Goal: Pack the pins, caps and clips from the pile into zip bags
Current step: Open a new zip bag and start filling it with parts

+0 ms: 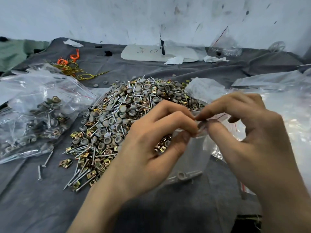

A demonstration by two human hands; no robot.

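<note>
A big pile of silver pins, grey caps and brass clips lies on the dark cloth in the middle. In front of it hangs a small clear zip bag with a grey cap and pins at its bottom. My left hand pinches the bag's top edge between thumb and fingers. My right hand pinches the same top edge from the other side, fingertips almost touching the left ones.
Filled zip bags lie heaped at the left. A stack of empty clear bags sits at the right. Loose pins and clips lie near the pile. Orange and yellow ties, a white board and paper scraps lie at the back.
</note>
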